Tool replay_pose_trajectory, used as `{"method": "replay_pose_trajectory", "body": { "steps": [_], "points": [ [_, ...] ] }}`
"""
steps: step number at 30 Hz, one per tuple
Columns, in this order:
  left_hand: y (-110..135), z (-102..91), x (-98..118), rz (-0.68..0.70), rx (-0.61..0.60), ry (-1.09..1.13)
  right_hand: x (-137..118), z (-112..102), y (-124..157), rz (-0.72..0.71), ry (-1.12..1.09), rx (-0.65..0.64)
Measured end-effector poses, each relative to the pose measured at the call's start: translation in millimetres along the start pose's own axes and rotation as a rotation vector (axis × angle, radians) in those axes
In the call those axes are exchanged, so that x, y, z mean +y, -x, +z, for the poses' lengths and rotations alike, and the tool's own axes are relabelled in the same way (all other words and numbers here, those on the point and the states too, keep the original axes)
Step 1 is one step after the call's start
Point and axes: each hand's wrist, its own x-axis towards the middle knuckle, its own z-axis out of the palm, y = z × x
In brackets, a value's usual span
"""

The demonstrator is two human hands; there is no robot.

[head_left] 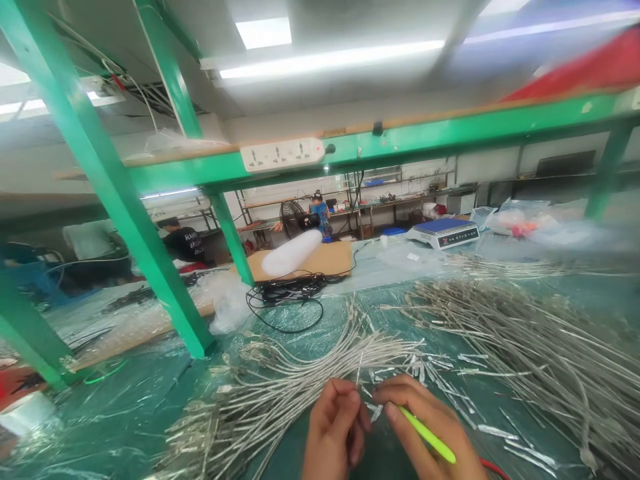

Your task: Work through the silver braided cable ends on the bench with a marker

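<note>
My left hand (334, 432) is at the bottom middle, its fingers curled and pinched on the end of a thin silver-grey cable (359, 368). My right hand (430, 433) is beside it, fingertips almost touching the left hand, and grips a bright yellow-green tool (428, 436) that runs back across the palm. A bundle of the same silver cables (300, 373) fans out to the left just beyond my hands. A much larger pile of cables (525, 333) spreads across the right of the bench. Short silver pieces (440, 380) lie scattered around the hands.
The bench is covered in clear plastic over green (125, 420). Green frame posts (125, 200) rise at left, with a white power strip (283, 154) on the crossbeam. A black cable coil (287, 293), cardboard (325, 259), and a scale (443, 233) sit further back. People work in the background (183, 241).
</note>
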Motion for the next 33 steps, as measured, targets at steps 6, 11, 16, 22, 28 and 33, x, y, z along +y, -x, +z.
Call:
{"method": "replay_pose_trajectory", "body": {
  "steps": [6,11,16,22,28,33],
  "points": [
    [-0.2,0.9,0.3,-0.015,-0.01,0.004,1.9,0.7,1.8,0.018,0.042,0.0],
    [0.4,2.3,-2.7,-0.086,0.091,0.036,-4.7,1.6,-3.2,-0.119,-0.141,-0.259],
    [2.7,3.8,1.3,-0.031,0.082,0.026,-8.0,-2.1,-3.0,-0.071,-0.123,-0.196],
    [-1.1,0.9,-1.9,0.001,0.04,-0.018,-4.1,-5.5,-0.8,-0.022,-0.029,-0.061],
    [-0.7,0.8,-3.5,0.015,0.025,-0.024,2.2,0.8,1.5,0.011,0.03,-0.023],
    [1.5,4.2,2.9,0.014,0.013,0.007,16.8,-0.8,-0.3,0.051,0.122,0.099]
  ]
}}
